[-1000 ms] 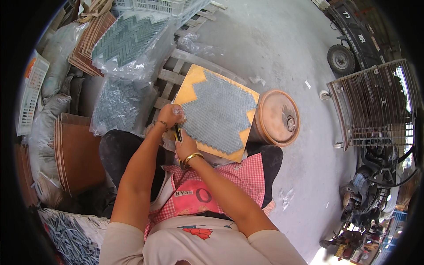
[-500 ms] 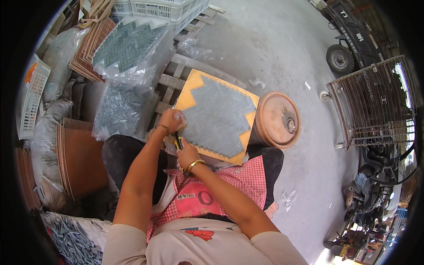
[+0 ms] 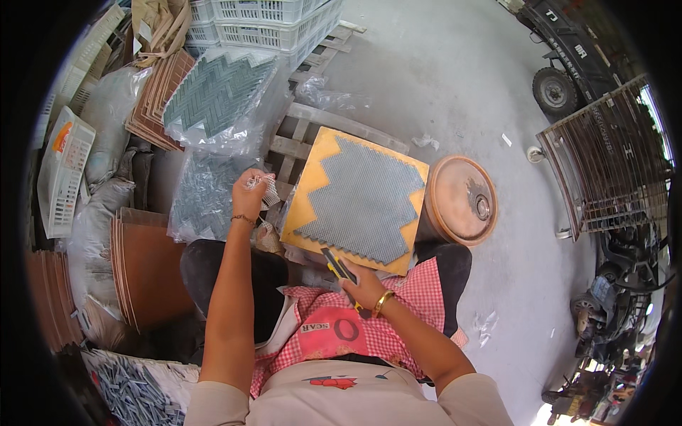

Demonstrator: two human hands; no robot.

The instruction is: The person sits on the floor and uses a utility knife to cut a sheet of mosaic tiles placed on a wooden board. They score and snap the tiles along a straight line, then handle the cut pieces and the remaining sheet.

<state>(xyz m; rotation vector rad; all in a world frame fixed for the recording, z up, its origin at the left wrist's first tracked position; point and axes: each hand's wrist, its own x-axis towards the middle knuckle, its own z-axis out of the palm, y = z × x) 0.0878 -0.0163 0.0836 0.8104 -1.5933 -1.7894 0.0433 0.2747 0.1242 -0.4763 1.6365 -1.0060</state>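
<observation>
A grey mesh-backed mosaic sheet (image 3: 362,195) with zigzag edges lies on a yellow-orange square board (image 3: 303,208) in front of me. Left of the board, my left hand (image 3: 250,190) is closed on a bunched strip of white mesh (image 3: 269,192), lifted off the sheet. My right hand (image 3: 363,284) is near the board's front edge, over my lap. It grips a yellow-and-black utility knife (image 3: 337,265), whose tip points up and left toward the sheet's near edge.
A round rusty-lidded drum (image 3: 462,199) stands right of the board. Wrapped herringbone tile sheets (image 3: 220,92) are stacked at the left by a wooden pallet (image 3: 348,128) and white crates (image 3: 273,32). Brown boards (image 3: 153,270) lean nearer. A wire-rack cart (image 3: 611,170) is at the right.
My left hand has pulled away from the board's left edge, carrying the mesh strip outward. My right hand, with the knife, has moved right and down. The view has shifted slightly.
</observation>
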